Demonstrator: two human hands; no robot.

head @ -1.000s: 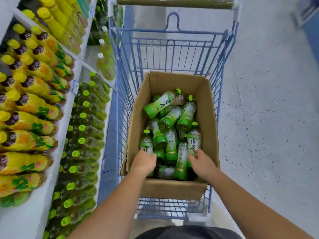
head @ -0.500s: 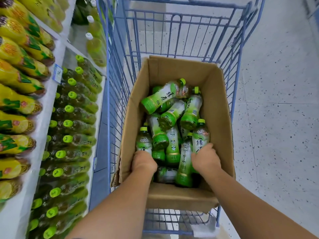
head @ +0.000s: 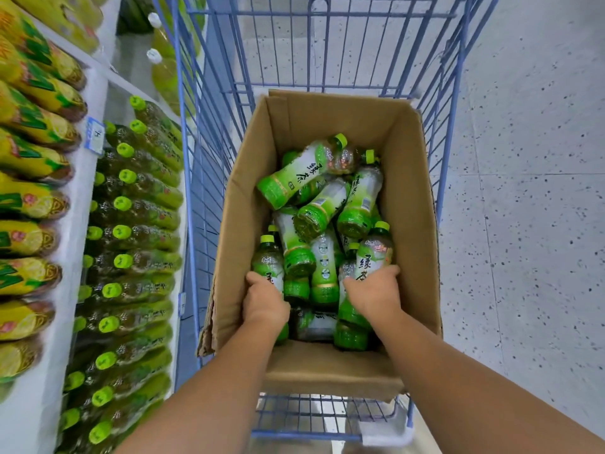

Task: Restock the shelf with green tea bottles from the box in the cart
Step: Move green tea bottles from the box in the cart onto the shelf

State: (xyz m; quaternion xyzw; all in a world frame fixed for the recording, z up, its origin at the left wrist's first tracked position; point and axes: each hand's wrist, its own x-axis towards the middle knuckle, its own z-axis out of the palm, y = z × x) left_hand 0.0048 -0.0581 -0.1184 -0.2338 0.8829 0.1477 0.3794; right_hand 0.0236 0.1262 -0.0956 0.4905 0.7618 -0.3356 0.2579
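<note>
Bottles of green tea [head: 322,208] lie jumbled in an open cardboard box [head: 407,191], which sits inside the blue wire cart [head: 209,152] standing just beside the shelf [head: 79,191]. The person leans over it with both arms reaching into the near end of the box. The left grip [head: 265,301] is curled round an upright bottle [head: 269,258] against the box's left wall, fingers wrapped about its label below the lime cap. The right grip [head: 371,294] clasps a second bottle [head: 375,253] near the right wall, fingers closed across its white label. On the lower shelf level, shelved tea bottles [head: 137,234] with lime caps stand packed in rows; above them runs a row of yellow-wrapped bottles [head: 29,199]. A small blue price tag [head: 95,136] hangs on the shelf edge. Speckled pale floor [head: 523,240] runs along the cart's right side.
</note>
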